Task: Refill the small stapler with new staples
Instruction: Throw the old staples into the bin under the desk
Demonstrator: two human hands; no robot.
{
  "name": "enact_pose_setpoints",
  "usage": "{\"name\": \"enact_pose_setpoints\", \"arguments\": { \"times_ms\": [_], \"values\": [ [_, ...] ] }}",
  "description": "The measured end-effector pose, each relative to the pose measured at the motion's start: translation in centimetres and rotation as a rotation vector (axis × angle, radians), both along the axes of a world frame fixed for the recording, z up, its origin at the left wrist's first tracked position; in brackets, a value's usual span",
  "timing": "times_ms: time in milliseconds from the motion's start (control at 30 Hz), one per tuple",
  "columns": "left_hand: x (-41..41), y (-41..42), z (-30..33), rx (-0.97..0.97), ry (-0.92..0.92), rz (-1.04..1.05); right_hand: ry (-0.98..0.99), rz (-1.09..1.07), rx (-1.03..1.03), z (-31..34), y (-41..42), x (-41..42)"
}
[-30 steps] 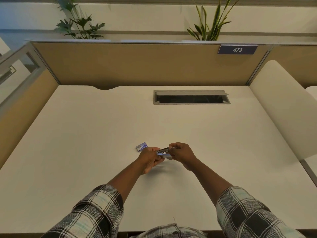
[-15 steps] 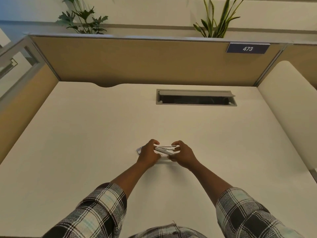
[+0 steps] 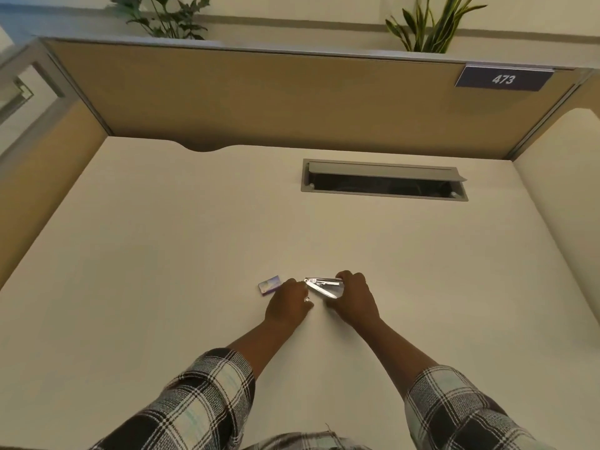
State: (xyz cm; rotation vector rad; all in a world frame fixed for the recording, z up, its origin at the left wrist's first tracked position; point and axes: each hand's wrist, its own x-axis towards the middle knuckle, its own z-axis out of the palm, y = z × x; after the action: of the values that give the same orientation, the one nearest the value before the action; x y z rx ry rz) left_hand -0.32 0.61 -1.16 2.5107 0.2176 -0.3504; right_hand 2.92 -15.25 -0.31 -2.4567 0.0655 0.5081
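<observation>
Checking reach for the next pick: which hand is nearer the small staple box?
Left. The left hand sits right beside the staple box, just right of it. The right hand is farther right, holding the opened stapler.

You've got even, warm, soft light; faint shadows under the hands. Glare on the stapler (image 3: 325,286). Slightly soft focus, wide-angle bending at frame edges.

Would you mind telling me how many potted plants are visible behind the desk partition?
2. One leafy plant stands behind the partition at the upper left; one spiky-leaved plant stands at the upper right, left of the 473 sign. Their pots are hidden.
</observation>
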Motion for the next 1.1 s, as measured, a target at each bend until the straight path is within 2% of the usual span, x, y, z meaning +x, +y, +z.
{"name": "enact_pose_setpoints", "arguments": {
  "times_ms": [233, 300, 367, 467, 633, 767, 867, 1100],
  "values": [
    [0.3, -0.5, 0.1, 0.006, 0.031, 0.006, -0.001, 0.064, -0.149, -0.6, -0.2, -0.1],
    [0.1, -0.4, 0.3, -0.021, 0.041, 0.005, -0.086, 0.076, -0.272, -0.4, -0.1, -0.4],
    [-0.1, -0.2, 0.6, -0.067, 0.05, 0.021, -0.257, 0.144, -0.343, -0.2, -0.1, -0.6],
    [-0.9, 0.0, 1.2, -0.191, 0.042, 0.119, -0.403, 0.263, -0.265, 0.6, 0.5, -0.9],
    [-2.8, 0.3, 3.0, -0.5, 0.063, 0.392, -0.305, 0.438, -0.028, 1.4, 1.5, -1.7],
    [-5.4, 1.5, 4.0, -0.682, 0.056, 0.612, -0.377, 0.586, 0.086, 1.5, 3.4, -2.8],
    [-8.1, 3.1, 4.3, -0.832, 0.049, 0.775, -0.36, 0.67, 0.148, 1.6, 5.7, -3.7],
    [-16.9, 8.0, 4.9, -1.01, -0.075, 1.05, -0.283, 0.959, 0.271, 2.0, 12.8, -8.8]
  ]
}}
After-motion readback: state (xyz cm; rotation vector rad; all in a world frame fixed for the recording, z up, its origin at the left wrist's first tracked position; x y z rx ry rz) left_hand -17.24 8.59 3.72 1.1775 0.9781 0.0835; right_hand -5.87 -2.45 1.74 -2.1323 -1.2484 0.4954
